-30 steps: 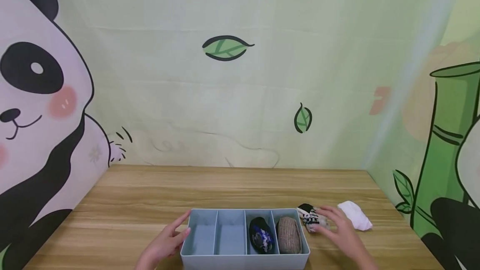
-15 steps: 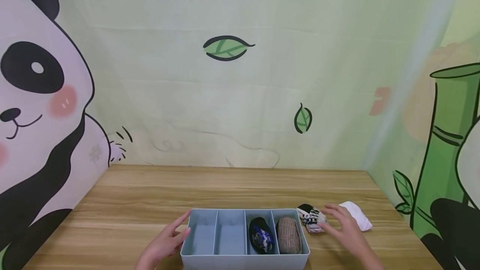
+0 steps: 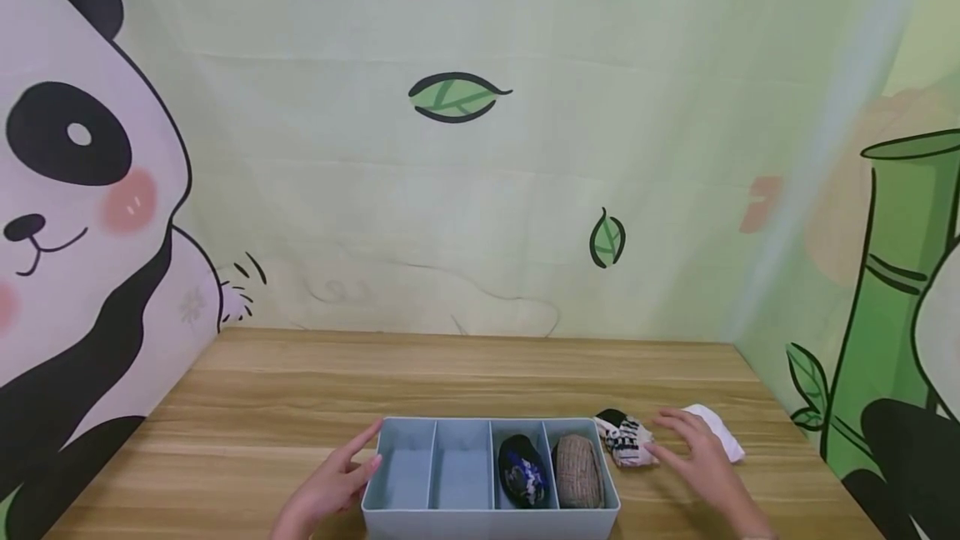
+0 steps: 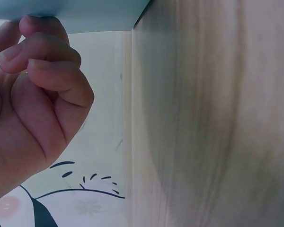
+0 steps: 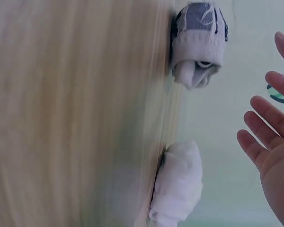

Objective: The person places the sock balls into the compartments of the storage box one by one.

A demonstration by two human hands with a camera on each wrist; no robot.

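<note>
A grey-blue divided storage box (image 3: 491, 521) stands at the table's front. A dark rolled sock (image 3: 522, 472) with blue-violet patterning lies in its third compartment from the left, and a brown knitted sock roll (image 3: 579, 471) in the rightmost. My left hand (image 3: 327, 486) touches the box's left side with index finger and thumb; in the left wrist view its other fingers are loosely bent. To the box's right lies a black-and-white sock roll (image 3: 628, 440). My right hand (image 3: 701, 461) hovers just right of it, fingers spread, holding nothing. It partly hides a white sock bundle (image 3: 722, 433).
The wooden table (image 3: 300, 390) runs back to a printed cloth backdrop (image 3: 487, 190) with a panda, leaves and bamboo. Low dividers (image 3: 432, 465) part the box's compartments; the two left ones show bare floors.
My right hand has moved slightly right, away from the black-and-white sock roll, covering more of the white bundle. The left hand and the box stay where they were.
</note>
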